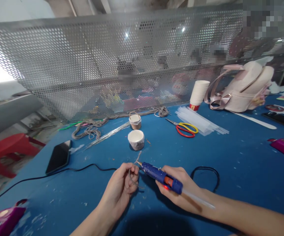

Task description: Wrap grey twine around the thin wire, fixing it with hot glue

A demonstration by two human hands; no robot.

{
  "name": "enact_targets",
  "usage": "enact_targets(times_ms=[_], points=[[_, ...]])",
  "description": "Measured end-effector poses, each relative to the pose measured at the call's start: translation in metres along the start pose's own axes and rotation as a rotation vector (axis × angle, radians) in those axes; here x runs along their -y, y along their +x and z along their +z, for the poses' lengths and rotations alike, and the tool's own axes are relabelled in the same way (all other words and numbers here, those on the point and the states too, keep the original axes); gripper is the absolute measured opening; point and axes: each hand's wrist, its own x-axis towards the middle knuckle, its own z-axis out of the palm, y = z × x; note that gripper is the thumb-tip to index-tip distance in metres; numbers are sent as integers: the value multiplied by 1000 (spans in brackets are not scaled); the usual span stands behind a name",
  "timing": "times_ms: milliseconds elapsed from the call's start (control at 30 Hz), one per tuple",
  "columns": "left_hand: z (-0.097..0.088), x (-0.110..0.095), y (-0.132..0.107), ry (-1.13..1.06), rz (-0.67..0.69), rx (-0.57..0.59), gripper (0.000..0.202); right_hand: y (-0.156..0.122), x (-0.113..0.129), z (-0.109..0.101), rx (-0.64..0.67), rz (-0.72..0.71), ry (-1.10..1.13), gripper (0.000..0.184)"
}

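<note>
Near the front edge of the blue table [242, 164], the left hand [121, 188] pinches a thin loop of twine [132, 173], fingers closed on it. The right hand [181, 190] is clenched around a blue glue gun [160, 177], whose nozzle touches the twine. Just beyond stands a small white cup [136, 139], open and seemingly empty. Farther off is a twine-wrapped cup [135, 121]; I cannot tell what it holds. A stack of paper cups [199, 93] stands far right, behind the scissors [186, 128].

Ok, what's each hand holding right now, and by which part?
The right hand holds the blue glue gun around its body. The left hand pinches a loop of grey twine between its fingers.
</note>
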Motion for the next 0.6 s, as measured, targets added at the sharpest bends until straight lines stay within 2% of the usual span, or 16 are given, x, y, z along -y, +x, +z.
enact_targets(times_ms=[167, 600], points=[[0, 0, 0, -5, 7, 15, 21, 0, 0, 1, -3, 2, 6, 14], [4, 0, -4, 29, 21, -39, 19, -2, -3, 1, -10, -11, 2, 16]])
